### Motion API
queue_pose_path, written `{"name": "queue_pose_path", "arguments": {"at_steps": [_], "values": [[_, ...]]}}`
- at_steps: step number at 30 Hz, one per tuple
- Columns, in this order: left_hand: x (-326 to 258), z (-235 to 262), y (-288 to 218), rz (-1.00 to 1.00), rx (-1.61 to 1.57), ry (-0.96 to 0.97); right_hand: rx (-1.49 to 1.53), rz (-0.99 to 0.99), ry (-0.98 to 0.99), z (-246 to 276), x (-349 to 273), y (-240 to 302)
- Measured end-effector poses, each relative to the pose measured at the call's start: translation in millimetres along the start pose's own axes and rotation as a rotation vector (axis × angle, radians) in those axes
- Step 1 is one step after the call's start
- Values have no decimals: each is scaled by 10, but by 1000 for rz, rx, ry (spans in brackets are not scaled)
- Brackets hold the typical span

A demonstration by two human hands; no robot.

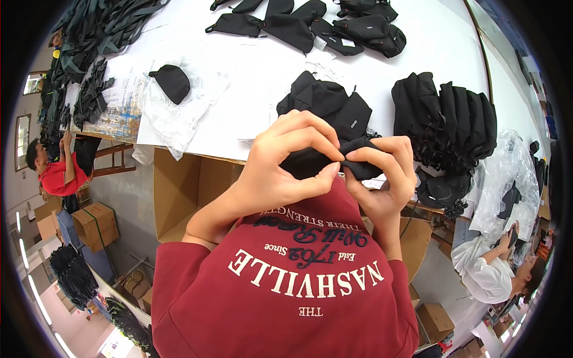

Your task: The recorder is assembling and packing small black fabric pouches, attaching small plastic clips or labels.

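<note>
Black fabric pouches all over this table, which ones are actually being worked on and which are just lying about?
In hand:
- small black pouch, pinched between left hand and right hand

Lying about:
- heap of pouches just behind the hands
- stacked pouches to the right
- row of pouches at the far edge
- single pouch on clear plastic
- open cardboard box under the table

My white table (268, 65) carries black pouches (310, 27) along its far edge, a folded black stack (444, 119) toward its right edge, another black heap (325, 104) near its front edge, and a lone pouch (171, 82) on clear plastic (179, 116) toward its left edge.
</note>
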State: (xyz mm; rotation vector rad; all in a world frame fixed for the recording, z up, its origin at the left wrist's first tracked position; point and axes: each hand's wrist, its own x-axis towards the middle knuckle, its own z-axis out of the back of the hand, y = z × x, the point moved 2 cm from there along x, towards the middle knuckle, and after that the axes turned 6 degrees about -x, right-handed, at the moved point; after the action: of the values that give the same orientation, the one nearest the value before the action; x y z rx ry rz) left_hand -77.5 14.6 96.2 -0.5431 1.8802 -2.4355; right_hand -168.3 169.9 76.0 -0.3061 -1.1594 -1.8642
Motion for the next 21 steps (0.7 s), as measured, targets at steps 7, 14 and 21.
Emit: {"name": "queue_pose_path", "arguments": {"at_steps": [7, 14, 21], "values": [[-20, 8, 58, -1, -18, -20, 26, 0, 2, -37, -3, 15], [-16, 22, 51, -3, -25, 6, 42, -47, 7, -36, -14, 20], [-8, 31, 96, -6, -36, -9, 40, -54, 27, -55, 18, 34]]}}
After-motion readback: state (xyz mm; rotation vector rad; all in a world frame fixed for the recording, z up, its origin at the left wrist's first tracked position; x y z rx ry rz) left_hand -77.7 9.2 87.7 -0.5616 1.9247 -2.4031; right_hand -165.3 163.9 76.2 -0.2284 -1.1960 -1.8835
